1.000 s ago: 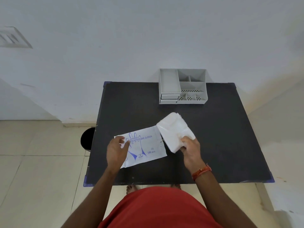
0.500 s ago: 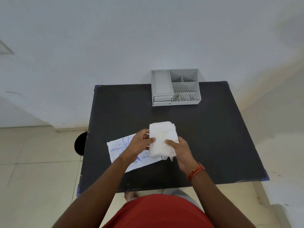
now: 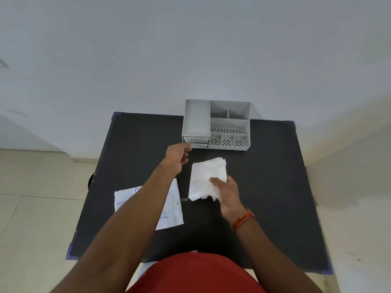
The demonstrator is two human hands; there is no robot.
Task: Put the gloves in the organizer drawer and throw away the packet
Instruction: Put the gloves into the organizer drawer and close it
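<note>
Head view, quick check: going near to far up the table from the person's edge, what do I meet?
Empty packet lying flat, then the wad of gloves held in the right hand, then the left hand reaching at the drawers, then the grey organizer at the far edge.

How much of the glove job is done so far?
Done: the gloves are out of the packet, which lies flat on the table. In hand: the right hand holds the gloves while the left hand reaches the organizer drawers, which look shut. Left: open one, put gloves in, bin the packet.
</note>
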